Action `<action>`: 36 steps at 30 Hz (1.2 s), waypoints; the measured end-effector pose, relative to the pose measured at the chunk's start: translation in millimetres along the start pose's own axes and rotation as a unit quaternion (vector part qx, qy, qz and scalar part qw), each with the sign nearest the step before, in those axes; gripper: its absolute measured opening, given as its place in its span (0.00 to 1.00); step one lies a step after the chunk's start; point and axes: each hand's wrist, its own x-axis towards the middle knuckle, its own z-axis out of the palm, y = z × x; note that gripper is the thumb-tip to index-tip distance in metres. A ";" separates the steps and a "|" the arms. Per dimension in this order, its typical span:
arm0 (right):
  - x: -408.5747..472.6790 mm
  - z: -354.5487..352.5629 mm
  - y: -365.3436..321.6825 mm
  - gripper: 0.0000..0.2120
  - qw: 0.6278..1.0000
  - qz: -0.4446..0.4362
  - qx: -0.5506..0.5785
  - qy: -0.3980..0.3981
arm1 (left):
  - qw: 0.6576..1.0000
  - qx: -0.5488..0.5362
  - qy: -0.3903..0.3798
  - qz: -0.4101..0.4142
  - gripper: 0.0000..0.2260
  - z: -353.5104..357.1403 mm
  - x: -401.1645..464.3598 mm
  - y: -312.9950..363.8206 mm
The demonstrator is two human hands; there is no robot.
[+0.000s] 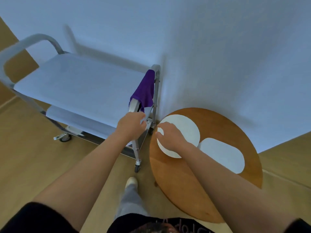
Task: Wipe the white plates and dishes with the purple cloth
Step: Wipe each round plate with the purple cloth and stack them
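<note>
Left hand (132, 124) curled around cart rail (134, 105) just below hanging purple cloth (144, 91), likely to fetch it. Right hand (168, 137) relaxed, steadying round plate (186, 128) on desk (218, 118); oval dish (223, 153) beside.

left hand (132, 126): fingers curled round the cart handle (134, 105), just below the purple cloth (144, 93) draped there | right hand (169, 137): resting on the round white plate (186, 130), fingers bent | oval white dish (223, 153): right of that hand, touching the plate | both dishes on the round wooden table (210, 118)
</note>
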 end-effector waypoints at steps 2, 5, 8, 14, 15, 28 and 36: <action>22.0 1.0 -8.1 0.17 0.999 0.027 0.026 0.012 | 0.999 -0.013 0.030 0.029 0.12 -3.9 26.3 -12.1; 51.9 1.3 -20.6 0.17 0.998 0.054 0.043 0.009 | 0.996 -0.017 0.049 0.066 0.16 -14.5 65.5 -28.9; 86.1 -3.1 -32.3 0.17 0.994 0.079 0.065 0.032 | 0.996 -0.004 0.039 0.080 0.20 -23.8 107.8 -41.2; 122.2 -6.4 -41.4 0.13 0.985 0.119 0.108 0.064 | 0.998 0.008 -0.013 0.062 0.25 -17.5 156.0 -55.3; 125.1 -6.5 -40.3 0.13 0.983 0.128 0.114 0.068 | 0.998 0.003 -0.015 0.053 0.26 -15.1 160.6 -55.3; 140.5 -11.0 -17.7 0.14 0.972 0.174 0.134 0.085 | 0.999 0.011 -0.051 -0.010 0.25 2.1 186.9 -21.5; 142.5 -14.1 -12.0 0.19 0.962 0.170 0.177 0.116 | 0.998 -0.022 0.036 0.035 0.12 -10.6 182.8 -29.7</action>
